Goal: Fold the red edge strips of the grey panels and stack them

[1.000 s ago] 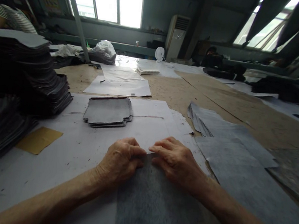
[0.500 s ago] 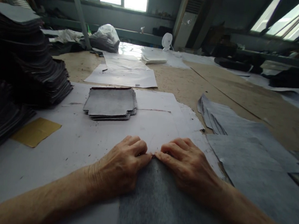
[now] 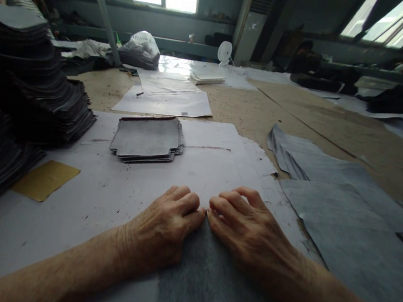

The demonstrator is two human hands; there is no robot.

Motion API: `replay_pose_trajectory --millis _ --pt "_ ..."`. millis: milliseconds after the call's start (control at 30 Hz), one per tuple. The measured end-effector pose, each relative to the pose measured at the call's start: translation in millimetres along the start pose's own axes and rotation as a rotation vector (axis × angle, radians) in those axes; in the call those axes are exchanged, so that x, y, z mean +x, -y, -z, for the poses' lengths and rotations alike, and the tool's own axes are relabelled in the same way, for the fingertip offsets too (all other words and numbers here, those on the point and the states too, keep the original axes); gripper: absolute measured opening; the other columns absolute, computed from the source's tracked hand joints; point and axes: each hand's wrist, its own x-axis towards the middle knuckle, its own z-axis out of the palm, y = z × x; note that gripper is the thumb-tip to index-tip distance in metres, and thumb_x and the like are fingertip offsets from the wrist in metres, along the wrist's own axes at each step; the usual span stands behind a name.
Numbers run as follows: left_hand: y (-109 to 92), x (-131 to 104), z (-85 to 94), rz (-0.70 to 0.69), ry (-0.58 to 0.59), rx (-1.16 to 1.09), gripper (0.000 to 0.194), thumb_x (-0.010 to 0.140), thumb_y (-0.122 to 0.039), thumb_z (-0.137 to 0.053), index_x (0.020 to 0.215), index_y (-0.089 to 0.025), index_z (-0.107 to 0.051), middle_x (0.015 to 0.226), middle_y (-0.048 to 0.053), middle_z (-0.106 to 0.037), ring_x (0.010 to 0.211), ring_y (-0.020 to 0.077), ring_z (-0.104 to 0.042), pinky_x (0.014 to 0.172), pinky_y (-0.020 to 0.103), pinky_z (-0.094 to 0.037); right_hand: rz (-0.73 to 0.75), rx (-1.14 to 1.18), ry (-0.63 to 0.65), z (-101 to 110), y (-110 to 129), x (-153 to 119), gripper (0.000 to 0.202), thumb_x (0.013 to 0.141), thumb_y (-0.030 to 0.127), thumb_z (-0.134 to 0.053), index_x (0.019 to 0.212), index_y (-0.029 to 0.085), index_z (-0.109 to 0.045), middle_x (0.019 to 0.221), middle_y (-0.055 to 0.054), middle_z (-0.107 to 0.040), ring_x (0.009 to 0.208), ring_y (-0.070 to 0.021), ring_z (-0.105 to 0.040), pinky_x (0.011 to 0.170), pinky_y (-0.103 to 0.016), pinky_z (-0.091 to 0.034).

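Note:
A grey, felt-like sheet (image 3: 206, 279) lies on the white-covered table in front of me, running down under both forearms. At its far edge my left hand (image 3: 165, 228) is closed, thumb and fingers pinching the sheet. Close beside it, my right hand (image 3: 247, 226) presses on the same edge with curled fingers, its thumb tip almost touching the left thumb. The hands hide most of that edge. Farther off lies a neat stack of grey notched pieces (image 3: 147, 138), apart from both hands.
Tall piles of dark pieces (image 3: 41, 74) stand at the left, near a yellow-brown card (image 3: 46, 179). Loose grey sheets (image 3: 345, 207) spread at the right. Beyond are white paper (image 3: 166, 102), a plastic bag (image 3: 142, 50), a small white fan (image 3: 224, 52) and a slanting pole (image 3: 105, 18).
My right hand's fingers have lifted and shifted slightly toward the left hand. My left hand stays nearly in place at the sheet's edge.

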Motion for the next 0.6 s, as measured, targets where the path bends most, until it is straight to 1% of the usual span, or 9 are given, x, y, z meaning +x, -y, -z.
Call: replay_pose_trajectory --millis 67,100,200,300,433,500,600 --pt "0.5 -0.9 2.0 0.001 0.019 -0.012 0.022 0.073 -0.001 -0.039 0.078 -0.012 -0.057 0.076 0.007 -0.050 0.070 0.0171 -0.041 0.065 0.033 -0.044 -0.016 -0.043 0.012 -0.7 2.8 1.5 0.025 0.087 0.011 -0.037 0.083 0.013 -0.062 0.081 -0.006 -0.057 0.079 -0.0182 -0.046 0.082 -0.040 -0.036" --pt "1.5 -2.5 3.5 0.000 0.024 -0.023 0.023 0.073 -0.001 -0.039 0.080 -0.012 -0.057 0.077 0.007 -0.050 0.072 0.0169 -0.042 0.066 0.033 -0.045 -0.023 -0.060 0.021 -1.0 3.5 1.7 0.024 0.087 0.012 -0.038 0.082 0.014 -0.062 0.077 -0.006 -0.056 0.075 -0.0180 -0.046 0.078 -0.040 -0.037" --pt "7.6 -12.4 9.9 -0.012 -0.002 -0.057 0.030 0.075 0.000 -0.038 0.095 -0.013 -0.057 0.081 0.007 -0.053 0.075 0.0155 -0.045 0.069 0.031 -0.046 -0.020 -0.082 0.022 -1.7 4.0 0.5 0.023 0.086 0.012 -0.040 0.083 0.013 -0.063 0.075 -0.006 -0.055 0.071 -0.0178 -0.045 0.073 -0.038 -0.038" --pt "15.2 -25.2 16.5 -0.025 -0.061 -0.070 0.036 0.077 0.002 -0.038 0.105 -0.013 -0.054 0.083 0.007 -0.053 0.075 0.0138 -0.047 0.067 0.028 -0.046 -0.015 -0.077 0.000 -2.5 4.5 0.1 0.025 0.086 0.011 -0.038 0.084 0.012 -0.063 0.076 -0.006 -0.056 0.073 -0.0175 -0.046 0.078 -0.040 -0.038" --pt "19.6 -34.0 20.0 -0.029 -0.073 -0.061 0.035 0.078 0.002 -0.039 0.108 -0.012 -0.053 0.085 0.007 -0.053 0.076 0.0147 -0.047 0.067 0.029 -0.046 -0.031 -0.056 -0.019 -3.3 6.9 1.8 0.031 0.087 0.008 -0.035 0.077 0.013 -0.063 0.071 -0.004 -0.057 0.070 -0.0150 -0.047 0.090 -0.043 -0.035" --pt "19.5 -34.6 20.2 -0.031 -0.050 -0.053 0.036 0.078 0.002 -0.039 0.108 -0.012 -0.052 0.086 0.008 -0.053 0.077 0.0154 -0.047 0.068 0.030 -0.046 -0.037 -0.059 -0.042 -3.4 7.9 2.1 0.031 0.087 0.007 -0.033 0.085 0.011 -0.064 0.070 -0.003 -0.057 0.070 -0.0144 -0.048 0.095 -0.045 -0.032" --pt "18.8 -33.9 20.4 -0.037 -0.003 -0.039 0.036 0.079 0.001 -0.037 0.110 -0.010 -0.051 0.086 0.008 -0.053 0.078 0.0164 -0.046 0.069 0.032 -0.045 -0.017 -0.062 -0.046 -2.9 8.7 2.4 0.031 0.088 0.008 -0.033 0.104 0.010 -0.060 0.072 -0.003 -0.059 0.071 -0.0144 -0.050 0.100 -0.048 -0.029"
